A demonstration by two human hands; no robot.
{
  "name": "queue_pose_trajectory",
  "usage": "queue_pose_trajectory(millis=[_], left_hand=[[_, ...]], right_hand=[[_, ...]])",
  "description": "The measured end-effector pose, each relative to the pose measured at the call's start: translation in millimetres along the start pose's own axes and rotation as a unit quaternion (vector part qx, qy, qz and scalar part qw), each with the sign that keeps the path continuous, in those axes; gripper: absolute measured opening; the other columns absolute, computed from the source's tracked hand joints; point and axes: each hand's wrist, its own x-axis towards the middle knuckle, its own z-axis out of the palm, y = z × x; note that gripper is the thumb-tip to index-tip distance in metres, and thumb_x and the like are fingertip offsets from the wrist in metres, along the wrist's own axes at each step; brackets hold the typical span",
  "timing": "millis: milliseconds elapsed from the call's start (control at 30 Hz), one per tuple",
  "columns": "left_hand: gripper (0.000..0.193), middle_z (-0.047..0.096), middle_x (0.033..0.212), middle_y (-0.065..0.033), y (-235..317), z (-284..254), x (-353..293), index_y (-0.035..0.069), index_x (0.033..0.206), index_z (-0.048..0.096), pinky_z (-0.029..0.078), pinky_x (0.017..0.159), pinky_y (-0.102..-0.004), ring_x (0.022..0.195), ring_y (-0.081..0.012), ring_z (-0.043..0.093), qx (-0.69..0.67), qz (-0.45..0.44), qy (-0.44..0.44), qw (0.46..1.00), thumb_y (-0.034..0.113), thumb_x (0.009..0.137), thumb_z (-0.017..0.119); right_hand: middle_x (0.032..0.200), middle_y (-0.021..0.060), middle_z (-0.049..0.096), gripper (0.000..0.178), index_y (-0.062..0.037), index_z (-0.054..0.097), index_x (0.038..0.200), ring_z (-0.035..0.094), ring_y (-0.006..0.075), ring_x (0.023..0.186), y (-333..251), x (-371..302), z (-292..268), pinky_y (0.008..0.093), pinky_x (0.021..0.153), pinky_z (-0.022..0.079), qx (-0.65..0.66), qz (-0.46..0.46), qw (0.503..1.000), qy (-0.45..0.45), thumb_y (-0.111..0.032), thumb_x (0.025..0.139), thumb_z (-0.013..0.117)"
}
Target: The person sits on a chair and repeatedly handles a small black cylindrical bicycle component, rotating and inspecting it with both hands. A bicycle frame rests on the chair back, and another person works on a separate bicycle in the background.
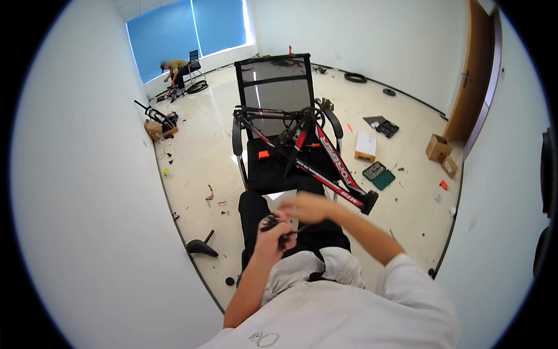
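Note:
Above my lap, my left hand (271, 238) is wrapped round a small black part (269, 222). Dark pieces of it show above and below the fingers; its exact kind is hidden by the grip. My right hand (307, 208) is just right of it and a little farther away, smeared by motion, so its fingers cannot be read. In front of my knees a black and red bicycle frame (334, 157) lies tilted across the seat and armrests of a black office chair (270, 180). A crankset (317, 116) is still on the frame. An orange object (264, 154) lies on the seat.
On the right floor are an open tool case (379, 175), a white-topped box (366, 144) and cardboard boxes (437, 148). At left lie a bicycle saddle (202, 247) and a bicycle fork (152, 110). Tyres (355, 77) rest by the far wall. Another person (174, 68) bends over parts near the window.

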Motion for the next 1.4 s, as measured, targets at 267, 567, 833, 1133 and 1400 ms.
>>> queue_pose_trajectory(millis=[267,567,833,1133,1400], left_hand=[[0.018,0.050,0.059,-0.0035,-33,-19,9,0.008,0.072,0.045,0.038,0.041,-0.0274,0.045,-0.0147,0.048,0.152,0.022,0.061,0.986,0.001,0.079,0.060],[0.018,0.047,0.059,-0.0049,-1,-6,8,0.009,0.074,0.044,0.036,0.039,-0.0277,0.044,-0.0151,0.048,-0.006,0.000,0.034,0.999,-0.004,0.076,0.057],[0.009,0.054,0.064,-0.0055,-51,-18,11,0.005,0.071,0.055,0.041,0.047,-0.0276,0.050,-0.0162,0.052,0.067,0.093,0.091,0.989,0.003,0.078,0.060],[0.014,0.052,0.061,-0.0077,-2,-14,12,0.008,0.077,0.048,0.036,0.037,-0.0295,0.041,-0.0177,0.050,0.072,-0.028,0.033,0.996,0.000,0.075,0.060],[0.009,0.053,0.058,-0.0027,-37,-43,32,0.006,0.075,0.055,0.043,0.046,-0.0259,0.050,-0.0127,0.054,0.164,0.121,0.082,0.976,0.003,0.078,0.063]], right_hand=[[0.114,0.0155,0.060,0.051,-0.0008,0.051,0.127,0.059,0.0242,0.105,-110,-45,18,0.0357,0.091,0.046,0.149,-0.215,0.960,-0.103,-0.037,0.092,0.058],[0.099,0.0124,0.068,0.031,0.0032,0.060,0.113,0.064,0.0254,0.094,8,-40,34,0.0359,0.085,0.050,0.049,-0.097,0.990,-0.089,-0.019,0.095,0.048],[0.128,0.0114,0.054,0.043,0.0020,0.047,0.130,0.052,0.0212,0.120,-105,-37,-4,0.0312,0.103,0.037,0.395,-0.172,0.899,-0.080,-0.028,0.099,0.047],[0.095,0.0199,0.069,0.085,0.0077,0.063,0.101,0.067,0.0298,0.091,-11,-58,66,0.0353,0.085,0.051,0.447,0.178,0.869,-0.119,-0.058,0.099,0.009],[0.116,0.0204,0.063,0.063,0.0054,0.055,0.120,0.061,0.0243,0.105,-84,-56,47,0.0363,0.089,0.048,0.463,-0.072,0.861,-0.196,-0.050,0.098,0.034]])
